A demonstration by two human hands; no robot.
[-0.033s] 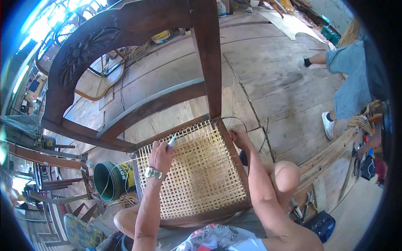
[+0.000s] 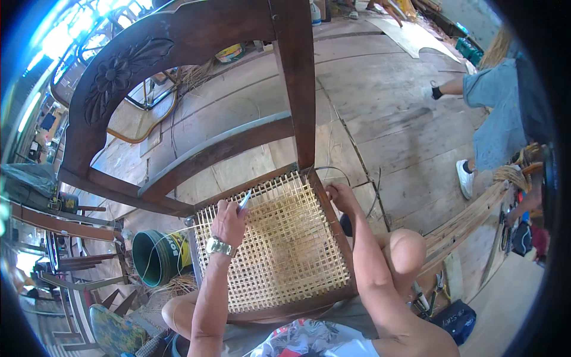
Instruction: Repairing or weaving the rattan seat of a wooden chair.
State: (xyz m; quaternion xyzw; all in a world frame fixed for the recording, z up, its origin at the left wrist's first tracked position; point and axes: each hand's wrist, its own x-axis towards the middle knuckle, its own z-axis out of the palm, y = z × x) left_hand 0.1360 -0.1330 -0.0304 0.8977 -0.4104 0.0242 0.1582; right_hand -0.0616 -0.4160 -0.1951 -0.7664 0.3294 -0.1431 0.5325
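A dark wooden chair (image 2: 304,107) with a carved back stands before me, its seat woven of pale cane (image 2: 285,238). My left hand (image 2: 227,221), a metal watch on its wrist, is closed around a slim pointed tool (image 2: 244,200) with a light, shiny tip. That hand rests over the left back part of the weave. Beside the right seat rail my right hand (image 2: 340,197) is closed, its fingers curled. What its fingers hold is hidden. A thin strand (image 2: 334,168) arcs out from the back right corner of the seat, close above that hand.
A green bucket (image 2: 151,257) lies tipped at the left, with cane strands near it. Pliers (image 2: 441,287) and a dark pouch (image 2: 457,321) lie at the lower right. Long wooden pieces (image 2: 458,229) extend along the right. A person in blue shorts (image 2: 493,119) is on the plank floor.
My hands, the tool and the chair stay almost where they were. At the right, the other person's far foot has shifted slightly.
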